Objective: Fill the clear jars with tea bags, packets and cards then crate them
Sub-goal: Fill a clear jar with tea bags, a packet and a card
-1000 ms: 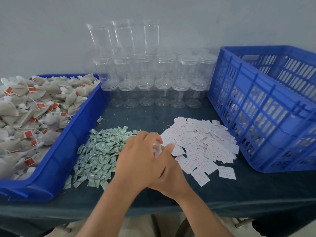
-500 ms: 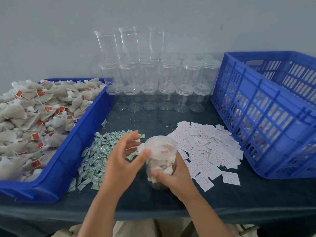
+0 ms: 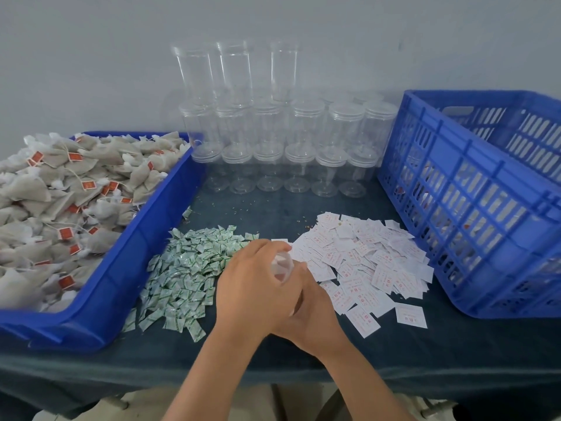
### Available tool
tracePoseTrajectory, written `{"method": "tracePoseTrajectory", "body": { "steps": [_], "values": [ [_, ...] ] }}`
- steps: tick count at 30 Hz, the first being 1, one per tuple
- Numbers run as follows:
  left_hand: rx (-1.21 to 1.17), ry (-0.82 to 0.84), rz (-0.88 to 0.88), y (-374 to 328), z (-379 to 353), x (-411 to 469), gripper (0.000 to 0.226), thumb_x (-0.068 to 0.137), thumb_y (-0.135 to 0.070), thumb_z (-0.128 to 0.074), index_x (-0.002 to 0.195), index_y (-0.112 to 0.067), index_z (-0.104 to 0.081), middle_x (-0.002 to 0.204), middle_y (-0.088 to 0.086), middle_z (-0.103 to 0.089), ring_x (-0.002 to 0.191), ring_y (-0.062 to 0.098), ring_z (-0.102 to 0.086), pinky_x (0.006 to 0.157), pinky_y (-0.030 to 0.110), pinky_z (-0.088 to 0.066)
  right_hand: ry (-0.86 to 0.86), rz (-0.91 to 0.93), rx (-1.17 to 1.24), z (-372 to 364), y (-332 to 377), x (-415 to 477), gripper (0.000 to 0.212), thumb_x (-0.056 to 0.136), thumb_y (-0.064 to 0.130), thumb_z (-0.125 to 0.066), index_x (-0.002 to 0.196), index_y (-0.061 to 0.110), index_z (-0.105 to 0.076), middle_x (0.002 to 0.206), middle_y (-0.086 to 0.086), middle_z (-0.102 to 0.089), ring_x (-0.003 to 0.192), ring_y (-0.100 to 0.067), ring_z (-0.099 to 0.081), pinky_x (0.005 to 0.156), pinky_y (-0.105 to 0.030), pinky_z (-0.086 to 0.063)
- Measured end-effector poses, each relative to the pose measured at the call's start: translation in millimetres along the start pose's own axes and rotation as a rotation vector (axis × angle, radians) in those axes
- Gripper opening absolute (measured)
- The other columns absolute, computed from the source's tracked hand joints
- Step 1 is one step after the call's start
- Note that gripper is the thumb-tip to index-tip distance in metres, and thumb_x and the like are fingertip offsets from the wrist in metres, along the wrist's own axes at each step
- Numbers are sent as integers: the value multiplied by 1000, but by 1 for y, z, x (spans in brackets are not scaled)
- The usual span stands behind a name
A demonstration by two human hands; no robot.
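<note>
A filled clear jar (image 3: 281,265) stands at the table's front middle, almost wholly hidden by my hands. My left hand (image 3: 255,287) lies curled over its lid. My right hand (image 3: 312,311) grips the jar's body from the right, partly under the left hand. Green-and-white packets (image 3: 185,275) lie in a heap to the left of the jar. White cards (image 3: 367,262) with red print lie to its right. Tea bags (image 3: 60,202) with red tags fill the blue bin (image 3: 127,268) at the left.
Several empty clear jars (image 3: 282,141) with lids are stacked in rows against the back wall. A tall blue slatted crate (image 3: 473,214) stands at the right. The dark cloth-covered table (image 3: 425,354) ends just in front of my forearms.
My left hand was open beside the jar half a second ago and has come back down over the lid, covering the jar again. The right hand has kept its hold.
</note>
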State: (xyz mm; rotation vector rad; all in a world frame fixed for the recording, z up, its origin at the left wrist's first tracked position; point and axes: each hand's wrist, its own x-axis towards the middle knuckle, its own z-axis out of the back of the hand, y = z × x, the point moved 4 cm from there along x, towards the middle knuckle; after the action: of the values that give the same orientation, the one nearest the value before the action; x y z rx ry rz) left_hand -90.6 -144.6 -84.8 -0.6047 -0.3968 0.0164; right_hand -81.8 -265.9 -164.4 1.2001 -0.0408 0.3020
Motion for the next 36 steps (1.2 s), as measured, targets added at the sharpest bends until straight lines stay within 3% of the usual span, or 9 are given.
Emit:
{"method": "tracePoseTrajectory", "body": {
  "steps": [7, 10, 12, 15, 17, 20, 25, 32, 36],
  "values": [
    [-225, 68, -162, 12, 2, 7, 24, 80, -56, -65, 100, -45, -75, 116, -31, -64, 107, -7, -63, 82, 3, -40, -5, -19, 59, 2, 5, -2, 68, 65, 44, -90, 122, 53, -54, 116, 19, -73, 103, -8, -73, 83, -26, -59],
    [-389, 10, -122, 11, 3, 4, 36, 79, -57, -71, 112, -42, -73, 124, -27, -65, 123, -2, -59, 97, 9, -42, -44, -46, 79, 0, 3, -3, 69, 63, 47, -91, 122, 49, -55, 112, 11, -73, 96, -13, -72, 87, -45, -62],
    [-372, -50, 4, 11, 2, 0, 60, 72, -70, -71, 125, -45, -62, 127, -30, -57, 125, -7, -51, 94, 9, -39, -58, -30, 85, -2, 2, -3, 70, 65, 43, -94, 123, 46, -55, 113, 5, -72, 98, -22, -71, 89, -49, -61],
    [-346, -2, 198, 14, -6, -4, 86, 56, -84, -71, 131, -53, -45, 120, -34, -52, 115, -10, -50, 82, 9, -36, -78, 5, 74, -1, 1, -1, 74, 69, 37, -97, 129, 48, -54, 119, 11, -72, 105, -18, -71, 89, -36, -62],
    [-364, 11, 209, 18, -10, -3, 78, 58, -75, -74, 128, -56, -46, 117, -35, -55, 112, -11, -53, 82, 13, -40, -79, 6, 65, 1, 2, -1, 75, 70, 37, -96, 129, 55, -53, 120, 20, -72, 104, -10, -72, 82, -19, -58],
    [-371, 27, 184, 23, -10, 0, 70, 60, -66, -77, 125, -57, -50, 116, -35, -58, 111, -14, -54, 87, 20, -48, -52, -20, 35, 3, 2, 1, 75, 66, 40, -94, 125, 60, -52, 118, 28, -71, 101, 0, -72, 79, -10, -53],
    [-295, 115, 109, 20, -9, 13, 64, 56, -70, -75, 114, -54, -53, 109, -37, -62, 104, -15, -57, 76, 16, -46, -46, -76, 81, 7, -5, 4, 70, 57, 46, -92, 112, 67, -54, 111, 30, -73, 99, 3, -72, 76, -12, -55],
    [-331, 207, 69, 27, -8, 16, 72, 59, -72, -77, 125, -53, -53, 119, -39, -57, 112, -13, -55, 86, 22, -49, -67, -101, 61, 0, -1, 0, 74, 74, 51, -94, 134, 49, -52, 126, 21, -70, 105, -10, -73, 88, -43, -63],
    [-269, 206, 115, 32, -1, 8, 85, 59, -97, -62, 130, -53, -47, 121, -37, -51, 113, -9, -52, 89, 29, -48, -92, -76, -31, -3, 5, -2, 66, 76, 59, -87, 132, 50, -53, 119, 24, -70, 93, -4, -71, 82, -35, -62]
  ]
}}
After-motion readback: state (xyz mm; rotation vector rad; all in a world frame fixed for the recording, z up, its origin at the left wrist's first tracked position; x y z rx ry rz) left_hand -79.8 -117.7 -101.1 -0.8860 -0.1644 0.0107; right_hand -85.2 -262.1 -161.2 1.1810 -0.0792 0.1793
